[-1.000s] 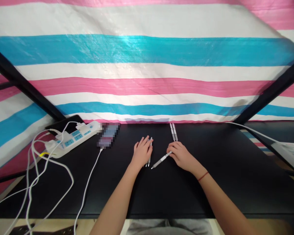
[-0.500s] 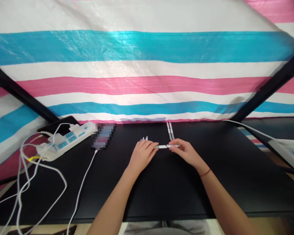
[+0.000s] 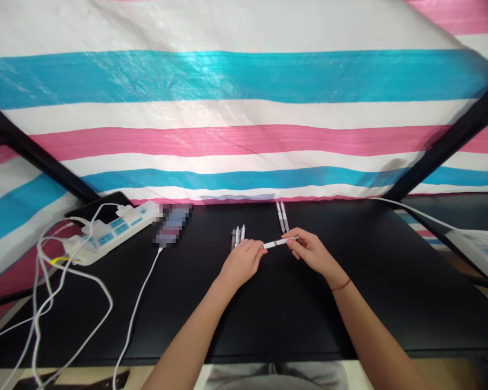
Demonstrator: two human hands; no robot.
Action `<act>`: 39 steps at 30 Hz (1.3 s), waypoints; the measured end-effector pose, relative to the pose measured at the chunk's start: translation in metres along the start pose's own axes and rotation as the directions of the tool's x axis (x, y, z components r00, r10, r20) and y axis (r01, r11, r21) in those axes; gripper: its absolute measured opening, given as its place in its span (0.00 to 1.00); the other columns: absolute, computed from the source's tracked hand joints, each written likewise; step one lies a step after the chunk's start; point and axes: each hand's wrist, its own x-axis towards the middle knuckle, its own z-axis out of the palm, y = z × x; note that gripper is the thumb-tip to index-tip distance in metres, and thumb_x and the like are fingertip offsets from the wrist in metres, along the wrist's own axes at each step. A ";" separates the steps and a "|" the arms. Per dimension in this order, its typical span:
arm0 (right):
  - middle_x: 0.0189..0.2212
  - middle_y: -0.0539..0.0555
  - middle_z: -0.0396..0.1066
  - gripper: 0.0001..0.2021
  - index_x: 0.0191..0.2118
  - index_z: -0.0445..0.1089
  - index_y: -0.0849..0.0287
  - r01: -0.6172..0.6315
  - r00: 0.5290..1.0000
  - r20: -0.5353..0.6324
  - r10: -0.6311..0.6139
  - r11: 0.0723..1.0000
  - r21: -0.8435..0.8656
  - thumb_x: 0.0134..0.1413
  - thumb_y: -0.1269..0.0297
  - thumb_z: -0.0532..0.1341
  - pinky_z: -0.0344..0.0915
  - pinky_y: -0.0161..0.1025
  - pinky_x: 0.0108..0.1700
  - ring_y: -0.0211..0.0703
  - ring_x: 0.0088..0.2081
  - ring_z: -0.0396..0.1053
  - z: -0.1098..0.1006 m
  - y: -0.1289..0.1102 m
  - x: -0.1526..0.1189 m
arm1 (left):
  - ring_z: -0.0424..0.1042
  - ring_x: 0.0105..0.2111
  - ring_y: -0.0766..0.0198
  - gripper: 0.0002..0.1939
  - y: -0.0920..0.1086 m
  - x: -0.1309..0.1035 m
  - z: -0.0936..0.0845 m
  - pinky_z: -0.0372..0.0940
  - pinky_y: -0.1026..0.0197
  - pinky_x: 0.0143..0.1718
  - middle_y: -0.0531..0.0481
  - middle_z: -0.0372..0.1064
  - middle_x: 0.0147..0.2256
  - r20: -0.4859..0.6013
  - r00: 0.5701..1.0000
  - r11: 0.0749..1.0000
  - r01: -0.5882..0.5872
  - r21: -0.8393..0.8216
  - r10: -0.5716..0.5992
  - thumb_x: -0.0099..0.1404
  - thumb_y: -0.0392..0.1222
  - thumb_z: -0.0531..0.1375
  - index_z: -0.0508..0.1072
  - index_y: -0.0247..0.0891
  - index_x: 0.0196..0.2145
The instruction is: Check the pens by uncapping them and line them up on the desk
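Observation:
A white pen spans the gap between my two hands, above the black table. My left hand pinches its left end, and my right hand grips the right end between thumb and fingers. The pen tilts slightly, its right end higher in the view. Just beyond my left hand lie several pens, white and dark, their lower parts hidden behind the fingers. Two more white-and-grey pens rest side by side past my right hand, pointing toward the striped sheet.
A white power strip with plugs and tangled white cables occupies the table's left side. Beside it a blurred phone is on a cable. Another power strip stands far right. A striped sheet hangs behind the black table.
The held pen has gone from nearly level to tilted, right end up. My left hand has shifted slightly right and nearer, uncovering more of the pens behind it.

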 end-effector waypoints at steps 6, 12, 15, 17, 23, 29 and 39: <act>0.25 0.48 0.65 0.11 0.41 0.65 0.58 -0.046 0.998 -0.028 0.047 0.997 0.065 0.59 0.55 0.57 0.59 0.34 0.24 0.33 0.21 0.59 0.003 0.002 0.003 | 0.70 0.35 0.58 0.11 -0.005 0.000 -0.002 0.65 0.57 0.39 0.46 0.71 0.34 -0.001 0.998 0.992 0.063 -0.106 -0.063 0.71 0.43 0.49 0.69 0.36 0.40; 0.28 0.49 0.69 0.12 0.39 0.65 0.57 -0.058 0.998 -0.025 0.063 0.988 0.146 0.53 0.56 0.63 0.64 0.35 0.27 0.35 0.25 0.64 0.001 -0.001 0.004 | 0.70 0.40 0.59 0.10 -0.010 -0.001 -0.006 0.64 0.56 0.45 0.46 0.71 0.39 0.037 0.991 0.964 0.133 -0.231 -0.128 0.69 0.42 0.52 0.68 0.39 0.45; 0.30 0.50 0.69 0.15 0.42 0.65 0.56 -0.078 0.996 -0.026 0.084 0.982 0.170 0.52 0.55 0.64 0.65 0.35 0.27 0.35 0.26 0.65 0.001 -0.003 0.004 | 0.70 0.40 0.58 0.11 -0.013 -0.002 -0.007 0.65 0.56 0.44 0.46 0.70 0.40 0.042 0.984 0.952 0.178 -0.249 -0.173 0.68 0.43 0.54 0.66 0.39 0.47; 0.28 0.51 0.70 0.15 0.41 0.66 0.57 -0.122 0.992 -0.015 0.126 0.981 0.148 0.55 0.53 0.60 0.62 0.33 0.22 0.34 0.22 0.63 0.001 -0.002 0.004 | 0.70 0.37 0.58 0.11 -0.015 -0.003 -0.008 0.66 0.56 0.42 0.47 0.70 0.37 0.060 0.980 0.948 0.200 -0.248 -0.191 0.67 0.43 0.54 0.66 0.39 0.47; 0.29 0.53 0.72 0.16 0.37 0.69 0.60 -0.152 0.987 -0.028 0.157 0.980 0.125 0.52 0.51 0.62 0.62 0.32 0.21 0.34 0.23 0.64 0.000 0.001 0.005 | 0.70 0.39 0.59 0.08 -0.016 -0.002 -0.009 0.66 0.56 0.44 0.47 0.70 0.38 0.089 0.980 0.937 0.196 -0.289 -0.178 0.68 0.40 0.52 0.66 0.39 0.44; 0.25 0.53 0.70 0.16 0.33 0.69 0.60 -0.170 0.984 -0.039 0.175 0.979 0.115 0.54 0.50 0.60 0.60 0.33 0.20 0.35 0.21 0.62 -0.002 0.003 0.005 | 0.70 0.42 0.60 0.09 -0.015 -0.001 -0.009 0.65 0.57 0.46 0.47 0.71 0.40 0.040 0.988 0.937 0.153 -0.315 -0.148 0.69 0.42 0.52 0.69 0.39 0.44; 0.24 0.51 0.70 0.17 0.36 0.68 0.59 -0.168 0.982 -0.078 0.171 0.985 0.040 0.58 0.49 0.55 0.60 0.34 0.21 0.35 0.21 0.63 -0.001 0.006 0.007 | 0.71 0.39 0.61 0.12 -0.014 0.000 -0.014 0.65 0.59 0.45 0.49 0.71 0.37 0.026 0.980 0.937 0.195 -0.288 -0.196 0.69 0.44 0.51 0.72 0.41 0.44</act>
